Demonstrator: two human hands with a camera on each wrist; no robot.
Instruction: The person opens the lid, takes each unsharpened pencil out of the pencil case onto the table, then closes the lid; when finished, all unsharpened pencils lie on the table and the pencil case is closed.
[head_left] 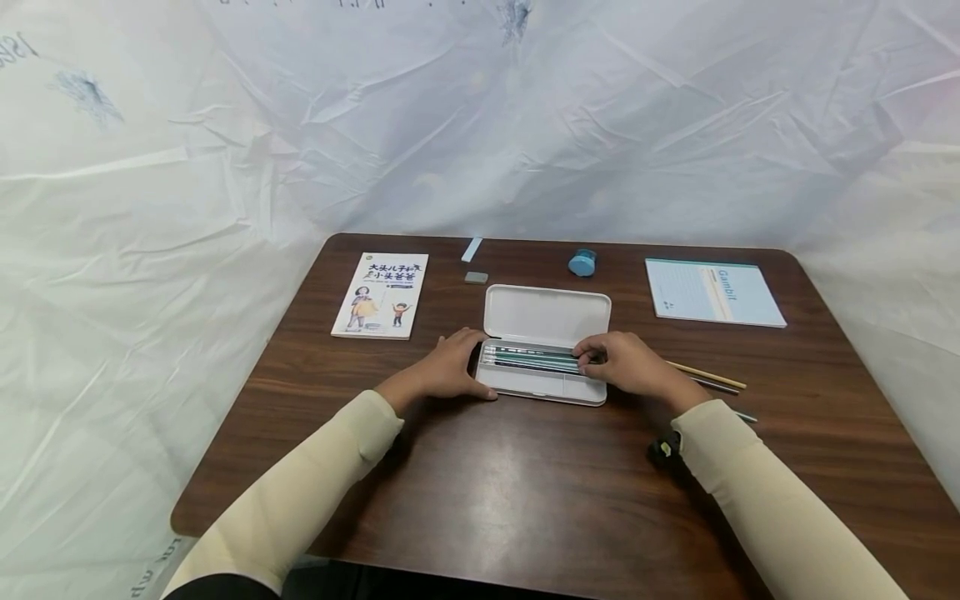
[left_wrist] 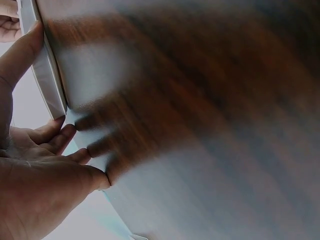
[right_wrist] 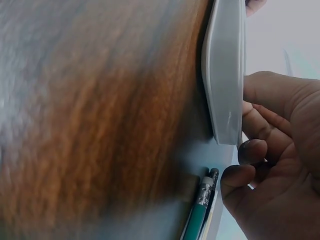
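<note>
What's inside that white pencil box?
Inside the open white rectangular pencil box, slim green and dark pencils lie side by side. The right hand's fingers cover their right ends, so those can't be seen.

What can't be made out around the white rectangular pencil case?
Head view: right ends of the slim green pencils in the pencil case, covered by the right hand; whether it grips one is unclear.
Head view: left end of the loose yellow pencil, behind the right forearm.
Left wrist view: the case's interior, hidden by its side wall.
Right wrist view: bottom of the loose green pencil, cut off by the lower edge.
</note>
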